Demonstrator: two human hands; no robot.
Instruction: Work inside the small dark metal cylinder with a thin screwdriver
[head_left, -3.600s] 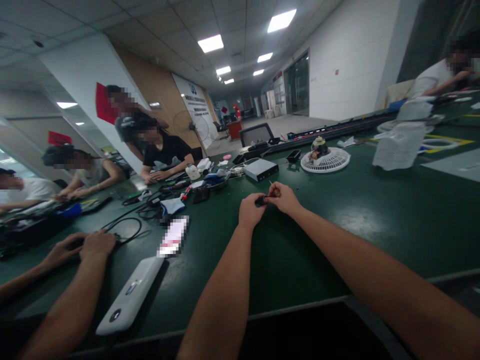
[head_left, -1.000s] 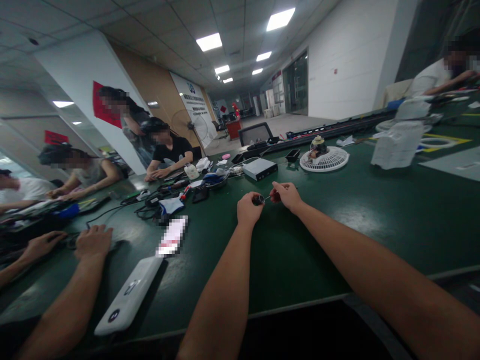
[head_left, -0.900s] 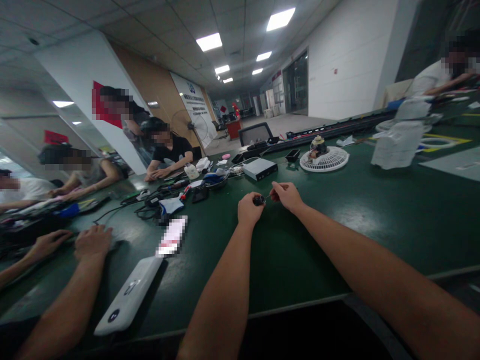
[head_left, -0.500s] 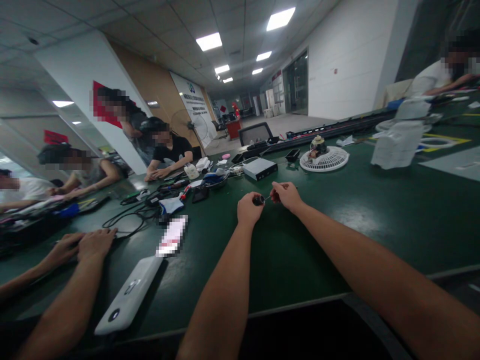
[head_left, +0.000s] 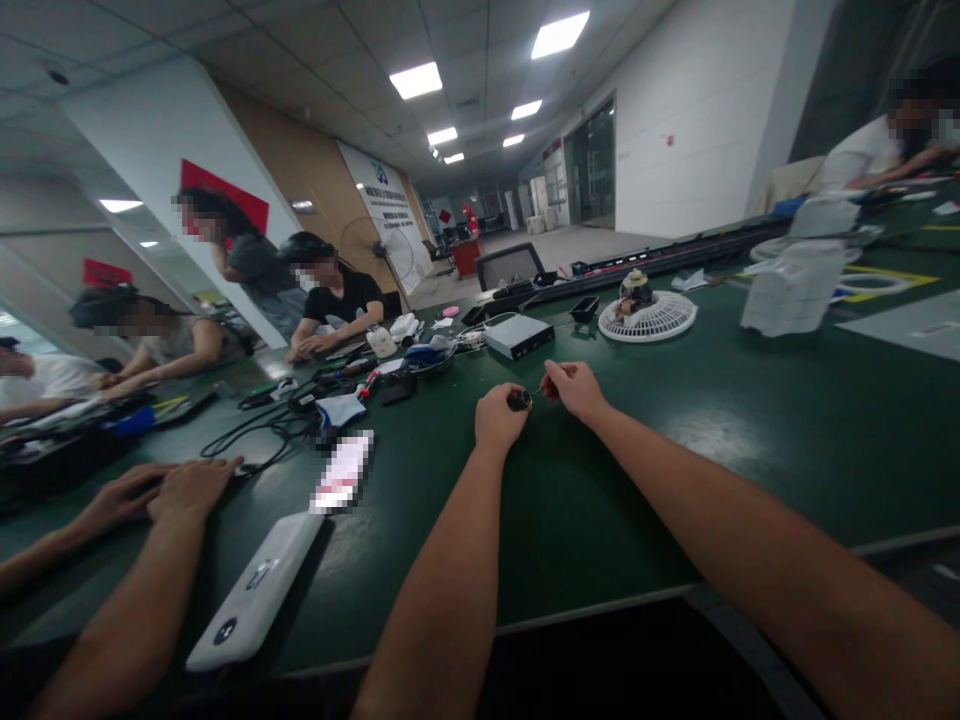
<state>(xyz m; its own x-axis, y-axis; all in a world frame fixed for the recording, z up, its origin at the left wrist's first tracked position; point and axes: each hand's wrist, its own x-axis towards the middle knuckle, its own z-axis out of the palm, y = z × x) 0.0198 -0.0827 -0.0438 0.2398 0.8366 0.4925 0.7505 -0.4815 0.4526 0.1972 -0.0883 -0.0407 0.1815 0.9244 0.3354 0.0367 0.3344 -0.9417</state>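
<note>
My left hand is closed around a small black round part, with its open-looking end facing right. From the right, my right hand pinches a thin metal rod whose tip reaches the black part. Fingers hide the rod's other end, so its kind does not show. Both hands are held over the green table, close together. Beyond them lie a white box and a white fan grille with a motor.
On the left, a white power bank-like device lies near a phone. A co-worker's hands rest by black cables. Tools and parts clutter the table's far left. A clear plastic-wrapped object stands at right.
My hands stay almost in place; the right one has shifted very slightly, with the rod still at the black part. At the back left, a standing person has straightened and moved a hand.
</note>
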